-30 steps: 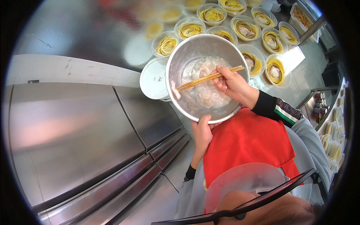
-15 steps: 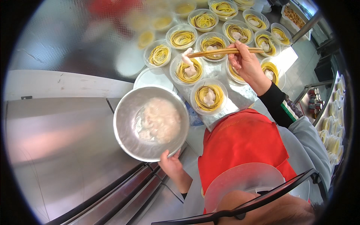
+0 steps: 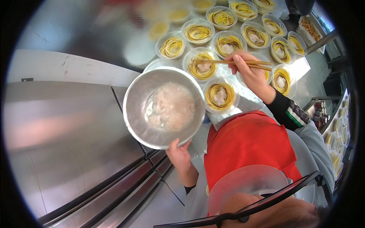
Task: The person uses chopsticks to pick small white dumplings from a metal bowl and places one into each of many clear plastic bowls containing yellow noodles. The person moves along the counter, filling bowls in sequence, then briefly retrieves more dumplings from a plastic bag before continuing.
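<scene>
My left hand (image 3: 178, 155) grips the near rim of a round steel bowl (image 3: 135, 110), fingers beneath it and thumb at the edge. Wet, pale pinkish raw meat pieces (image 3: 175, 106) fill its bottom. In my right hand (image 3: 249, 74) is a pair of wooden chopsticks (image 3: 221, 61), pointing left. Their tips reach over a clear plastic bowl (image 3: 185, 70) of yellow and brown noodle-like strands, where a pale meat piece (image 3: 204, 67) lies in the middle. Just nearer to me, another plastic bowl (image 3: 236, 102) holds such strands with meat on top. My right hand partly covers one more bowl.
Several similar plastic bowls (image 3: 197, 32) crowd the metal table, some with meat, some with strands only. A pale round lid or container (image 3: 156, 64) shows behind the steel bowl. A tub of brown pieces (image 3: 310, 28) stands far right; more bowls line a right-hand shelf (image 3: 336, 140).
The meat strip that hung from the chopsticks now rests down in the noodle bowl, with the tips lowered there. The steel bowl has moved right and slightly away from me. The view has shifted.
</scene>
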Demonstrator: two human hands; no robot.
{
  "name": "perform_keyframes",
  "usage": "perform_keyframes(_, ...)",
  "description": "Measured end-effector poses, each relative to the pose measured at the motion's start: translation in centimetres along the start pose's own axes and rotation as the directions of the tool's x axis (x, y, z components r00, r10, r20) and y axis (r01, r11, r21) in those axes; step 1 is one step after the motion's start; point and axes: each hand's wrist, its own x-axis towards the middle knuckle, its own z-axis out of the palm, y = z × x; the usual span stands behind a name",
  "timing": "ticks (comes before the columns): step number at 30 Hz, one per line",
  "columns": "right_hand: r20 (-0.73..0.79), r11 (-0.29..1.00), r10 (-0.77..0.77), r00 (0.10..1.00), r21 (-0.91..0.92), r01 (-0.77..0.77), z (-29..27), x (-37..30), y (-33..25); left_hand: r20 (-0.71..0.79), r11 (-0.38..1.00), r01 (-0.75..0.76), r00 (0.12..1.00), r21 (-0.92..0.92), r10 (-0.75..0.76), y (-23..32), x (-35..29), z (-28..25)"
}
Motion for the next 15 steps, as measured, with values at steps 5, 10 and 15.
perform_keyframes(5,0.370,0.947,0.093,0.924,-0.320,0.034,0.7,-2.3,-4.3,0.131,0.989,0.103,0.985,0.107,-0.116,-1.2,-0.9,4.5)
perform_keyframes(10,0.307,0.866,0.070,0.949,-0.491,0.095,0.4,-4.0,-2.7,0.262,0.957,0.221,0.928,0.187,-0.265,-2.0,-2.3,8.0)
perform_keyframes(15,0.231,0.934,-0.048,0.972,-0.336,0.126,0.0,-2.8,-1.4,0.304,0.947,0.278,0.899,0.163,-0.316,-3.1,-3.2,9.9)
